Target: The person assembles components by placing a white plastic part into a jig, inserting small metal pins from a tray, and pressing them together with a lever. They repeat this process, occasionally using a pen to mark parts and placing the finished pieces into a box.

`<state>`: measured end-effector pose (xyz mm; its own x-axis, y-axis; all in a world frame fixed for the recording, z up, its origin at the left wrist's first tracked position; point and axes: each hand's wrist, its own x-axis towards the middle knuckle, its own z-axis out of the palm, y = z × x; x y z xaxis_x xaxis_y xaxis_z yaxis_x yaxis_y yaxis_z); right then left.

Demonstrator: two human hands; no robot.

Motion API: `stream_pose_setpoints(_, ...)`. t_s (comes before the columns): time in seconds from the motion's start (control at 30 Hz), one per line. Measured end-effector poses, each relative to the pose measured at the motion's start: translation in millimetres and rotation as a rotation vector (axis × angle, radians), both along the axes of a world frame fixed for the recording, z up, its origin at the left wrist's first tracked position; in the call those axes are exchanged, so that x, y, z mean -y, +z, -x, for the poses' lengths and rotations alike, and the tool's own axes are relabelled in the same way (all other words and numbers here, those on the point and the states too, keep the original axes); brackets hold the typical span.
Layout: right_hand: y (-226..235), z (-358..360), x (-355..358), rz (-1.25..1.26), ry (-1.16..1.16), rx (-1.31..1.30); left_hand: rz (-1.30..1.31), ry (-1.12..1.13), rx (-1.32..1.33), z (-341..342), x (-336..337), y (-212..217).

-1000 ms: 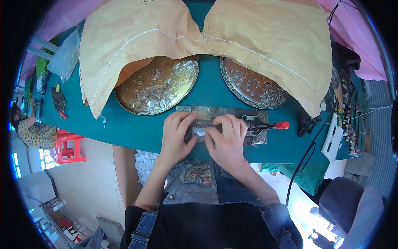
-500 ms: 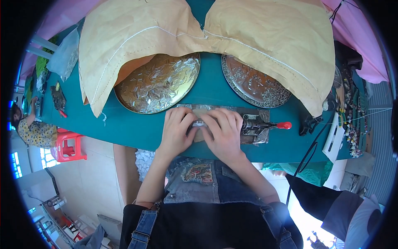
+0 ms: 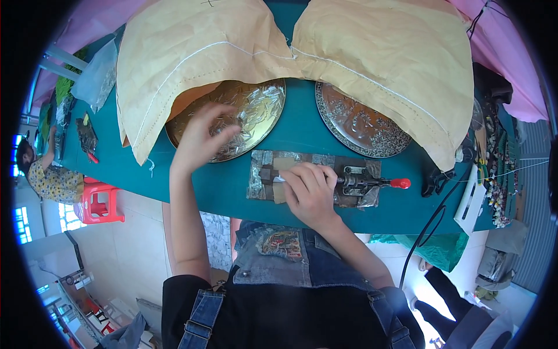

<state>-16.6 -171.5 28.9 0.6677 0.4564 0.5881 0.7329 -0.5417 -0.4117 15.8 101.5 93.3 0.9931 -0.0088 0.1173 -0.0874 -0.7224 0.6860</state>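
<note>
At far left, a co-worker in a patterned yellow shirt (image 3: 55, 183) sits on a red stool (image 3: 100, 203) beside your green table (image 3: 226, 189); on the table nearby lie a dark tool (image 3: 86, 138) with a red tip and a clear plastic bag (image 3: 96, 81). Next comes the left paper bag (image 3: 192, 49), whose mouth overhangs and hides the far part of the left tray (image 3: 264, 119), strewn with small clear rods. Your left hand (image 3: 200, 138), blurred, is spread over this tray's near side, thumb apart from the fingers; whether it touches the rods cannot be told. At centre, your right hand (image 3: 311, 189) is curled around a white piece (image 3: 279, 179), which shows only at the fingertips, against the bench clamp (image 3: 357, 179); this hand covers the clamp's middle. Beyond it, the right tray (image 3: 354, 123), holding small metal bits, is partly covered by the right paper bag (image 3: 386, 64). The clamp's red handle (image 3: 400, 183) points right, toward a black cable (image 3: 424, 232) drooping past the table edge, a white board (image 3: 468, 200) and strung beads (image 3: 498, 195).
</note>
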Motion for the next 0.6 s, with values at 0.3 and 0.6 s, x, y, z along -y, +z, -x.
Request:
stream_pose_setpoints(0.3,0.2,-0.3,1.8,0.026,0.026,-0.015,-0.439,0.353,0.184,-112.5,-76.5,-87.0)
stream_pose_setpoints(0.6,7.3,0.3,0.7,0.029,0.063,-0.080,-0.423,0.343,0.129,-132.6,-103.0,-110.2)
